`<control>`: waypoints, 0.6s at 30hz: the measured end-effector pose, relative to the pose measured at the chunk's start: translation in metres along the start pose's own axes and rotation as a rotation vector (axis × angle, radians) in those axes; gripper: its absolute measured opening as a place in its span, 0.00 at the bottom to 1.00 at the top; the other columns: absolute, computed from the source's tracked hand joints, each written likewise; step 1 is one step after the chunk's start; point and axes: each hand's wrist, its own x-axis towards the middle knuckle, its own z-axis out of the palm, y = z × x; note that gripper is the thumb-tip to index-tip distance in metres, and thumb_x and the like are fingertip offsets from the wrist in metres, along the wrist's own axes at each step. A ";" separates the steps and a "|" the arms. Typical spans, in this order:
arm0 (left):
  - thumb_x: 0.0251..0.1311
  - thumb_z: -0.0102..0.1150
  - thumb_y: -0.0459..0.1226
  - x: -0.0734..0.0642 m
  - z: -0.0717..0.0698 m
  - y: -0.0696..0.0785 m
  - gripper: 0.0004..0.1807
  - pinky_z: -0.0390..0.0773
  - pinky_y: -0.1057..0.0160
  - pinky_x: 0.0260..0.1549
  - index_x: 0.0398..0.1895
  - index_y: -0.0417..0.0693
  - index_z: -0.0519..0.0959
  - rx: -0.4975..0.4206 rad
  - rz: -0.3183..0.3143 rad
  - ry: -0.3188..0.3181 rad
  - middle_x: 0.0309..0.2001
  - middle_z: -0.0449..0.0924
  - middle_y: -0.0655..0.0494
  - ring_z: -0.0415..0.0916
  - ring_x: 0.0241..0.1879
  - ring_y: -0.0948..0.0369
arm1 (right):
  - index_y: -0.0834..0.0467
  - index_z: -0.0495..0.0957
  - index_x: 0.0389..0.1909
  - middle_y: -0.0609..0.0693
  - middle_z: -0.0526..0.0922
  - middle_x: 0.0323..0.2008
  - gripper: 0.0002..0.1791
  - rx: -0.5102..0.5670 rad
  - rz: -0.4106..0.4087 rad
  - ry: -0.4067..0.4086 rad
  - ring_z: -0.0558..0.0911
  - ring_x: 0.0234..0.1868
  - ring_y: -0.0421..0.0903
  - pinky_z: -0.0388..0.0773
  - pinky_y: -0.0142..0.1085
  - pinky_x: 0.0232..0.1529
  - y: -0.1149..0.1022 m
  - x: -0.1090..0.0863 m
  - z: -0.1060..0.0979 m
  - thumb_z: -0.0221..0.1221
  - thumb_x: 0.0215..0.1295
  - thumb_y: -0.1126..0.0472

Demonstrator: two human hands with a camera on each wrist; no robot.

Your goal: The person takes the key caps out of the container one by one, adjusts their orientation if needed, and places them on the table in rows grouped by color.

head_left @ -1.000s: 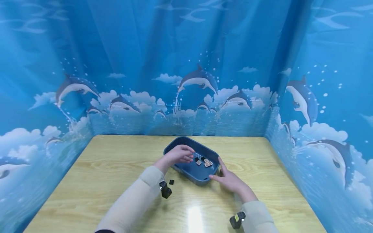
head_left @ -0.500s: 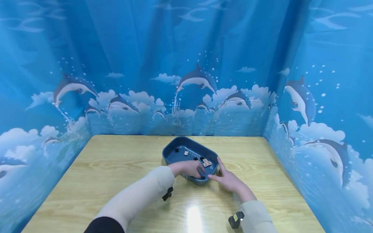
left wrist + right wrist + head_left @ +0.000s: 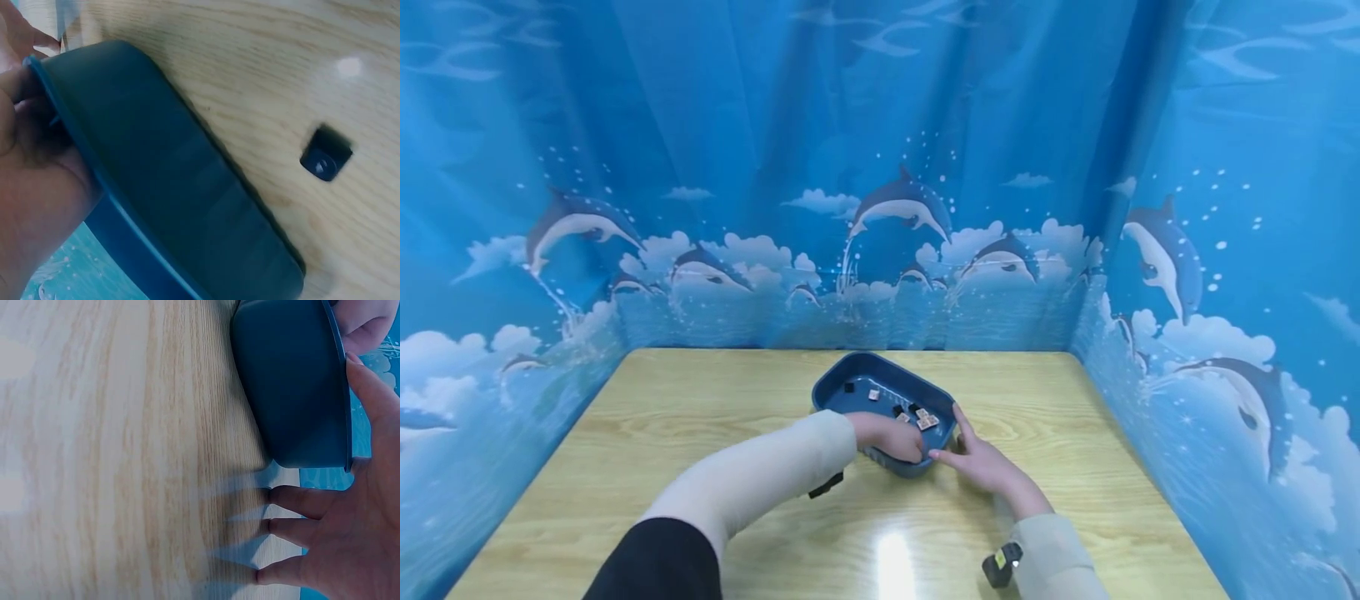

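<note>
One dark-blue tray [image 3: 913,385] sits at an angle on the wood-grain surface [image 3: 700,400], mid-width, toward the far edge. Left hand [image 3: 897,438] reaches over the near rim into the tray, fingers bent downward; fingertips hidden, can't tell if they pinch anything. Right hand [image 3: 988,467] is at the tray's right end: thumb on the rim, fingers straight and spread, three of them reaching down beside the end wall. Inside the tray: black piece [image 3: 849,387] at the left end, small pale piece [image 3: 874,395] just right of it, then a pale cluster [image 3: 927,422] with dark pieces right beside it, near the left hand; markings too small to read. Left wrist view: loose black block [image 3: 326,153] on the surface, outside the tray, apart from it. Dolphin-print curtain [image 3: 820,100] behind.
</note>
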 end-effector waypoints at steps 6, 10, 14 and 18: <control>0.70 0.48 0.46 -0.003 -0.003 -0.013 0.19 0.74 0.65 0.47 0.48 0.43 0.82 -0.023 0.043 -0.049 0.39 0.79 0.61 0.73 0.41 0.68 | 0.48 0.32 0.78 0.72 0.64 0.65 0.56 -0.002 0.008 0.002 0.67 0.63 0.71 0.60 0.64 0.62 0.002 0.000 0.001 0.58 0.63 0.36; 0.63 0.63 0.43 -0.013 -0.003 -0.013 0.14 0.74 0.70 0.45 0.43 0.43 0.85 0.019 0.110 0.016 0.38 0.82 0.64 0.76 0.41 0.69 | 0.50 0.32 0.78 0.72 0.64 0.66 0.56 -0.002 0.011 0.002 0.67 0.62 0.72 0.61 0.64 0.61 0.002 0.000 0.000 0.58 0.63 0.35; 0.54 0.72 0.39 -0.020 -0.001 -0.017 0.13 0.72 0.72 0.49 0.43 0.50 0.86 0.039 0.154 0.151 0.41 0.84 0.66 0.77 0.44 0.70 | 0.50 0.32 0.78 0.71 0.64 0.66 0.57 -0.007 0.016 0.002 0.68 0.62 0.71 0.61 0.65 0.61 0.001 0.000 0.000 0.58 0.62 0.34; 0.52 0.73 0.34 -0.029 0.000 -0.025 0.11 0.78 0.71 0.38 0.41 0.51 0.87 -0.139 0.167 0.255 0.38 0.82 0.68 0.78 0.35 0.71 | 0.49 0.32 0.78 0.71 0.64 0.66 0.57 -0.009 0.020 0.003 0.67 0.62 0.71 0.61 0.66 0.60 -0.001 -0.001 0.000 0.58 0.62 0.34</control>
